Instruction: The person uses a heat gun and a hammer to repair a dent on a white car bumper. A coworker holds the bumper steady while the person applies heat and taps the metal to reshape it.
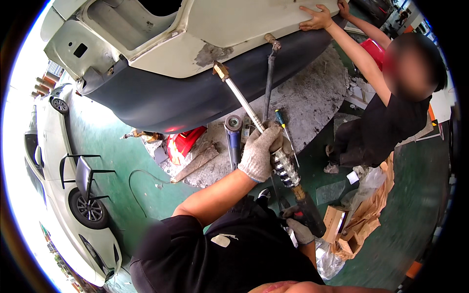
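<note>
My left hand [260,152], in a knit glove, is closed around the shaft of a long tool [244,102] with a ribbed metal section and a black rear body. The tool's brassy tip is against or just at the pale body panel [229,19], beside a grey scuffed patch. My right hand [300,229], also gloved, is closed at the black rear body, partly hidden by it. Below the panel is a dark bumper [166,97]. A second dark bar [268,83] reaches up to a fitting on the panel, and a blue-and-black cylindrical tool [233,139] lies beyond my left hand.
A co-worker [381,122] at right has both hands on the panel. A grimy round platform [317,107] holds a screwdriver [286,132] and red lamp housing [178,144]. At left are a white car [63,161] and chair [84,178]; crumpled packaging [356,219] lies right.
</note>
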{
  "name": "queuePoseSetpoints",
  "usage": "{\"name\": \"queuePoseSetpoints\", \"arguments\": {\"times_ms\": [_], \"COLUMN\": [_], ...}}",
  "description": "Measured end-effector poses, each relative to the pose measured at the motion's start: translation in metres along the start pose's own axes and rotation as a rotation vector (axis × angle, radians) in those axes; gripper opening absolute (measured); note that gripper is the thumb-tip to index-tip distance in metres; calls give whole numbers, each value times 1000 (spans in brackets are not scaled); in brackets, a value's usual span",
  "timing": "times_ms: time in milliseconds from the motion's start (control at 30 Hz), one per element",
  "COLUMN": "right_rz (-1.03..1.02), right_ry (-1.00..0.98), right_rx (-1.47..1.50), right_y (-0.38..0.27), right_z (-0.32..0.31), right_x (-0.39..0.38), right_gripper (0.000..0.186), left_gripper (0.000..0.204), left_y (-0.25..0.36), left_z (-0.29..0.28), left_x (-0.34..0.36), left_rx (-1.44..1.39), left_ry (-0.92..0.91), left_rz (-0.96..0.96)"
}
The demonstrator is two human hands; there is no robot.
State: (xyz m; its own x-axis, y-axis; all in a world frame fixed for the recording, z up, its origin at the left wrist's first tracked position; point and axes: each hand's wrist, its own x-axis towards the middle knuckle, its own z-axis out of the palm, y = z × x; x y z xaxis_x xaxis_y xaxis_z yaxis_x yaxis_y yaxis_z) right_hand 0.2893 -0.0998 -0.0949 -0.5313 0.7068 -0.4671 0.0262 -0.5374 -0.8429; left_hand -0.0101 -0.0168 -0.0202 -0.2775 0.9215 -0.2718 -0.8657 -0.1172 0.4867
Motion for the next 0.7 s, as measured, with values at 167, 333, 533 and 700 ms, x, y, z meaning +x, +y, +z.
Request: {"name": "queuePoseSetpoints", "arguments": {"times_ms": [167,333,533,700], "right_rz": [-159,-167,-140,-885], "right_ry": [-6,23,27,176], "right_rx": [-82,-178,-348,-897], "right_y": [20,12,13,-36], "right_z": [-7,-7,-7,0], "right_x": [0,-9,1,7], "right_gripper": [30,30,30,32], "left_gripper": [28,23,28,53], "left_y": [8,70,1,2], "left_z": [1,7,26,-9], "left_x": [0,40,-20,1], "left_rx": [-32,-15,42,-437], "left_ry": [-50,85,309,-571], "left_rz": [-47,37,13,-77]}}
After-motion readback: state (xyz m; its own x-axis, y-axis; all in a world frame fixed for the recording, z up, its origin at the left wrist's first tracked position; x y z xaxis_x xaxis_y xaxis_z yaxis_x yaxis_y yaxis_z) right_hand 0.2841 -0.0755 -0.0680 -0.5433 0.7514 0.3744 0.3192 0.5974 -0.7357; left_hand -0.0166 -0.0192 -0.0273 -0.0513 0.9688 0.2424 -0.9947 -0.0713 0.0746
